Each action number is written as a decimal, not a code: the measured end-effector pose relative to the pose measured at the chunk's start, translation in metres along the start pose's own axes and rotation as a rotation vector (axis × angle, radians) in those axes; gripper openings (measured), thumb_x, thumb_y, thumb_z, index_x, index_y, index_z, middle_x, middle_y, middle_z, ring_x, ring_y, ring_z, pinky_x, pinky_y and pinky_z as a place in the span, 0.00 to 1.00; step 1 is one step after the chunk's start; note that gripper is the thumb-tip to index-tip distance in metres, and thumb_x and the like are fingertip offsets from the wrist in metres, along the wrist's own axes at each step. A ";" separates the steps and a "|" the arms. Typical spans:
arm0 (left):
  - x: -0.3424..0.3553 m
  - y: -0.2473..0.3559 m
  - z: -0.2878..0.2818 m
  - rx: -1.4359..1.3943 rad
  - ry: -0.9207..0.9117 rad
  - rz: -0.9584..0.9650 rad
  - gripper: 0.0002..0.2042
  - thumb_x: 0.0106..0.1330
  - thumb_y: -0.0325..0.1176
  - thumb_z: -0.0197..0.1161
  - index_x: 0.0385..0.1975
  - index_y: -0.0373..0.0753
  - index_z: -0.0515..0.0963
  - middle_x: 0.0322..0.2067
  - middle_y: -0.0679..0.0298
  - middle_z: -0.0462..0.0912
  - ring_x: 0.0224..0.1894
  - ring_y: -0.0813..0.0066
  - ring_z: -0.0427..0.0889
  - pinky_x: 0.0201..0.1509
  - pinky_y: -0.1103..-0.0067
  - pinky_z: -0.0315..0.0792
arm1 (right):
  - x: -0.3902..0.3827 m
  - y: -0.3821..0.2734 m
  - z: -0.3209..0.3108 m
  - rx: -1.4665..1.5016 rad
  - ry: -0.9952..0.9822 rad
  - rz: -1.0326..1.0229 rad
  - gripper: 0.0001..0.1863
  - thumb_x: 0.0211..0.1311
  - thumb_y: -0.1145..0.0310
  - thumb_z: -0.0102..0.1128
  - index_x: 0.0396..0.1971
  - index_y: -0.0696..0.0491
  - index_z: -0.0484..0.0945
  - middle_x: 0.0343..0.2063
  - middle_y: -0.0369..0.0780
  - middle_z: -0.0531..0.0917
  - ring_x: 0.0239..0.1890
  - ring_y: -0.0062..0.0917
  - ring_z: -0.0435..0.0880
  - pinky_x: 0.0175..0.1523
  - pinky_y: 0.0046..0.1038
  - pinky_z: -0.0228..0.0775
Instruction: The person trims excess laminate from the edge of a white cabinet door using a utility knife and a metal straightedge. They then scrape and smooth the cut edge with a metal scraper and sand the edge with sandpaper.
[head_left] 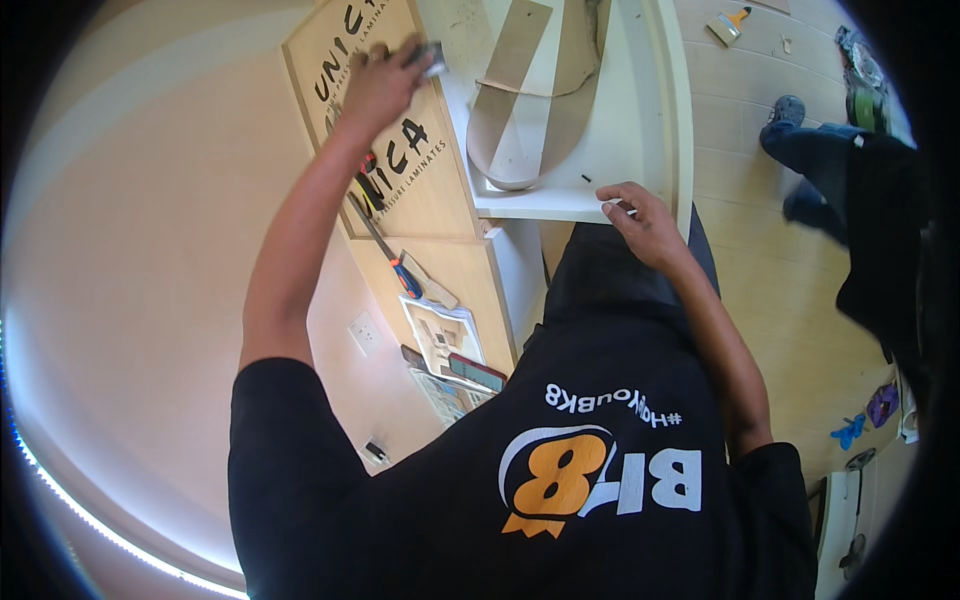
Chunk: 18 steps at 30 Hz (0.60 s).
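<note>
My left hand (385, 85) reaches over a light wooden board (425, 160) with dark lettering. Its fingers are bent around a small dark and silver object (432, 60) whose kind I cannot make out. At the near edge of a white panel (620, 140), my right hand (648, 228) has its fingers curled together; what lies between them, if anything, is too small to name. A small dark piece (587, 178) lies on the panel close to those fingertips. Brown sheet strips (515, 60) and a rounded brown piece (500, 140) rest further in on the white surface.
A chisel-like tool with a blue and orange handle (408, 280), papers (440, 330) and a phone (477, 373) lie on the wooden ledge. On the tiled floor are a paintbrush (728, 27) and a blue glove (848, 432). Another person's leg (815, 155) shows at right.
</note>
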<state>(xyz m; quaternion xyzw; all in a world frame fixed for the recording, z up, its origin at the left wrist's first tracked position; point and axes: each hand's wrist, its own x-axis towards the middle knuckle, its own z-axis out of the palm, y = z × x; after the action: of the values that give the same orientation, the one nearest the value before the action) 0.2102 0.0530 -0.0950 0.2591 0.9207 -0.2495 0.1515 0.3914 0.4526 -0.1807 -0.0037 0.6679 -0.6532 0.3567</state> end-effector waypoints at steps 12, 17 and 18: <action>0.008 0.000 -0.003 -0.091 0.052 -0.069 0.17 0.71 0.44 0.61 0.59 0.62 0.82 0.66 0.62 0.70 0.62 0.50 0.72 0.64 0.48 0.64 | -0.001 -0.001 -0.006 0.025 0.027 0.030 0.13 0.72 0.68 0.60 0.51 0.56 0.82 0.48 0.41 0.84 0.46 0.30 0.83 0.51 0.31 0.75; -0.023 0.048 -0.019 -0.003 -0.123 -0.091 0.18 0.72 0.45 0.60 0.61 0.63 0.80 0.64 0.59 0.71 0.62 0.49 0.73 0.63 0.47 0.63 | -0.002 -0.004 -0.016 0.050 0.043 0.079 0.13 0.72 0.67 0.60 0.52 0.55 0.82 0.49 0.42 0.84 0.47 0.30 0.83 0.52 0.31 0.75; -0.047 0.069 -0.028 0.007 -0.135 -0.072 0.19 0.72 0.45 0.60 0.62 0.63 0.78 0.63 0.59 0.71 0.61 0.50 0.73 0.61 0.50 0.64 | -0.002 -0.005 -0.017 0.063 0.046 0.078 0.13 0.72 0.67 0.60 0.52 0.55 0.82 0.49 0.42 0.84 0.47 0.30 0.83 0.52 0.31 0.75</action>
<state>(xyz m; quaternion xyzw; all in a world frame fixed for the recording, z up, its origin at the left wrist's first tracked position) 0.2828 0.1005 -0.0792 0.2091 0.9162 -0.2747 0.2033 0.3820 0.4679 -0.1776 0.0485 0.6548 -0.6594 0.3662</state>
